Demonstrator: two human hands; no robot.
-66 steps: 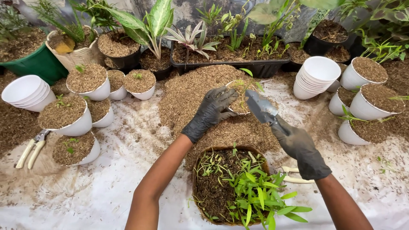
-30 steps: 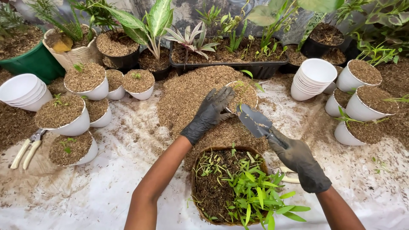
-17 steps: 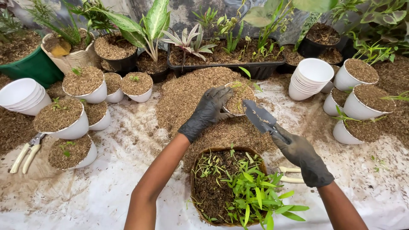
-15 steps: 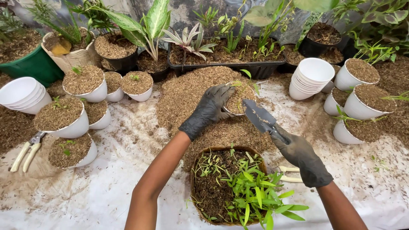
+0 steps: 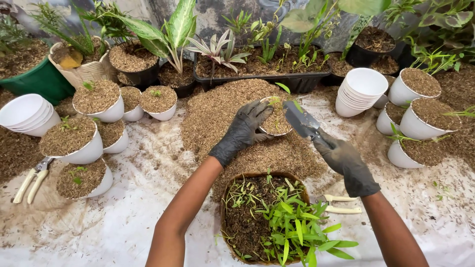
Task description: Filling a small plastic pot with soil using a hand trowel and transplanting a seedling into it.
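Head view, setting: white sheet (image 5: 114, 217) spread on the ground, dusted with brown husk; rough grey wall behind a row of potted plants.
Substrate: large mound of husk mix (image 5: 227, 106) at centre of the sheet.
Left hand (image 5: 243, 129): black glove, fingers curled round the near left side of a small white pot (image 5: 275, 116); grip clenched on the pot.
Small white pot: sits tilted on the mound at centre, filled with husk, a thin green seedling (image 5: 277, 101) standing in it.
Right hand (image 5: 342, 160): black glove, fist closed round the handle of a metal trowel (image 5: 301, 120); firm grasp.
Trowel: blade points up and left, its tip at the right rim of the small white pot, touching or just above the fill; cannot tell which.
Near foreground: brown basket (image 5: 232, 185) of dark soil with many green shoots, between the two forearms.
Right of basket: cream-handled shears (image 5: 339, 203) lying on the sheet, just under the right wrist.
Left side: stack of white pots (image 5: 27, 114); several filled white pots (image 5: 71, 141); second pair of cream-handled shears (image 5: 30, 179).
Right side: second stack of white pots (image 5: 361, 91); filled white pots (image 5: 426, 118) beside it, well apart from the hands.
Back row: green tub (image 5: 42, 81), black tray (image 5: 262, 69) with small plants, broad-leaved plant (image 5: 173, 27).
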